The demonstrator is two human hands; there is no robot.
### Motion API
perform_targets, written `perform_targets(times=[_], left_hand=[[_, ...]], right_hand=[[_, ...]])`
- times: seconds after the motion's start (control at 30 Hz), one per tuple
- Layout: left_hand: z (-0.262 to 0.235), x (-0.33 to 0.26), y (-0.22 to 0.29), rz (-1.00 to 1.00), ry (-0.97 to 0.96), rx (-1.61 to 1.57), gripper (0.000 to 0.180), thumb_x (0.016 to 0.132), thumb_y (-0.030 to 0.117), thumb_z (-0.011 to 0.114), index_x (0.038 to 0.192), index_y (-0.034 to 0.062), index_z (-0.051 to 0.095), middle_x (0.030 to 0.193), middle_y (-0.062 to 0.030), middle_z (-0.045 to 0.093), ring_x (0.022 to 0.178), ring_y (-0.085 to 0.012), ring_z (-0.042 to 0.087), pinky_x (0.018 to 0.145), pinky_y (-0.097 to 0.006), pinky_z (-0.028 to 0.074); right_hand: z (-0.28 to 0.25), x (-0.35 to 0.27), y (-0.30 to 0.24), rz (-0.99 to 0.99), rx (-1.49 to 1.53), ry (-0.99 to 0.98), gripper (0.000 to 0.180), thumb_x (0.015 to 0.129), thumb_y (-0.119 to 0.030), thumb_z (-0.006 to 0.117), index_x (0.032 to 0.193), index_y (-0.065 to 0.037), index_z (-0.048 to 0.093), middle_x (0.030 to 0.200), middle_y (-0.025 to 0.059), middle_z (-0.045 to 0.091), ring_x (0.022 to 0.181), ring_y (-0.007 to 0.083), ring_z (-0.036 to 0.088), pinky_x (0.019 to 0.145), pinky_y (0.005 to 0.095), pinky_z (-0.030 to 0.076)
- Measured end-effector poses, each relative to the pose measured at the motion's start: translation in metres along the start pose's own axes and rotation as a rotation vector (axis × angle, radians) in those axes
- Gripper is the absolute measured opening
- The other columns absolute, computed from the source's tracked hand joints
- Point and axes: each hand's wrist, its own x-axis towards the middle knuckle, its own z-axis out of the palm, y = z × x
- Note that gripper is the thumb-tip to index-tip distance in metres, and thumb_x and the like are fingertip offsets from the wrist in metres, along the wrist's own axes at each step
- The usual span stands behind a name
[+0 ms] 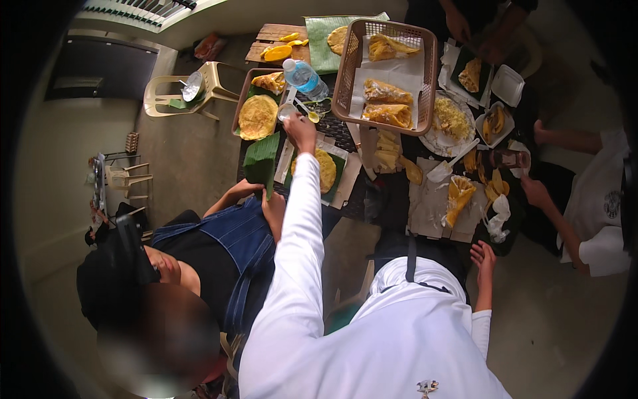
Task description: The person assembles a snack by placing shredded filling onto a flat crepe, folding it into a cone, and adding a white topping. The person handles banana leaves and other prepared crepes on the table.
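My left hand reaches far across the table, its fingers closed on the rim of a small white cup. Beside the fingers lies a spoon with a yellow bowl. Below that wrist, a round yellow flatbread rests on a banana leaf over cardboard. My right hand hangs off the near table edge, fingers apart and holding nothing. Nearest to it are a crumpled white wrapper and a folded yellow flatbread on a cardboard sheet.
A brown basket with folded flatbreads stands mid-table. Left of it are a water bottle and a tray of flatbreads. A plate of yellow shreds lies right. The person at left holds a banana leaf; others work at right.
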Motion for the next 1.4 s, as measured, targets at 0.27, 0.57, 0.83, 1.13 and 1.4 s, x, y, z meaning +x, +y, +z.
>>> perform_targets(times=[0.27, 0.57, 0.83, 1.13, 1.4], left_hand=[[0.043, 0.101, -0.017, 0.177, -0.116, 0.537, 0.032, 0.083, 0.028, 0.072, 0.104, 0.0047, 0.069, 0.109, -0.0155, 0.067, 0.112, -0.0325, 0.059, 0.093, -0.047, 0.047], [0.034, 0.113, -0.027, -0.050, -0.276, 0.438, 0.037, 0.076, 0.031, 0.078, 0.100, 0.0029, 0.076, 0.104, -0.0219, 0.073, 0.099, -0.0379, 0.070, 0.087, -0.047, 0.054], [-0.014, 0.051, 0.009, -0.187, -0.071, 0.220, 0.031, 0.067, 0.024, 0.081, 0.078, -0.0042, 0.074, 0.080, -0.0256, 0.072, 0.076, -0.0411, 0.072, 0.068, -0.048, 0.054], [-0.066, -0.193, 0.068, 0.144, -0.358, 0.319, 0.029, 0.084, 0.028, 0.072, 0.096, 0.0014, 0.072, 0.089, -0.0167, 0.063, 0.091, -0.0344, 0.062, 0.081, -0.047, 0.049], [-0.045, -0.316, 0.108, 0.846, -0.627, 0.062, 0.034, 0.078, 0.014, 0.066, 0.109, 0.0006, 0.070, 0.100, -0.0152, 0.065, 0.110, -0.0314, 0.057, 0.108, -0.045, 0.040]], right_hand=[[-0.021, -0.043, 0.022, 0.030, -0.028, 0.132, 0.039, 0.104, -0.038, 0.051, 0.128, -0.009, 0.062, 0.114, 0.0093, 0.071, 0.100, 0.0175, 0.069, 0.085, 0.0331, 0.053], [-0.014, -0.059, 0.015, -0.007, -0.077, 0.178, 0.037, 0.105, -0.035, 0.051, 0.127, -0.008, 0.062, 0.111, 0.0090, 0.072, 0.095, 0.0174, 0.071, 0.080, 0.0302, 0.054], [0.002, -0.040, 0.007, -0.028, -0.103, 0.109, 0.035, 0.105, -0.034, 0.051, 0.125, -0.008, 0.063, 0.108, 0.0078, 0.073, 0.092, 0.0144, 0.071, 0.077, 0.0270, 0.053], [0.032, -0.006, -0.021, -0.129, -0.175, -0.024, 0.031, 0.106, -0.030, 0.049, 0.120, -0.007, 0.065, 0.105, 0.0077, 0.074, 0.090, 0.0152, 0.071, 0.076, 0.0274, 0.053], [0.109, 0.013, -0.064, -0.262, -0.225, -0.293, 0.027, 0.106, -0.023, 0.050, 0.116, -0.004, 0.066, 0.101, 0.0065, 0.074, 0.088, 0.0134, 0.071, 0.077, 0.0271, 0.053]])
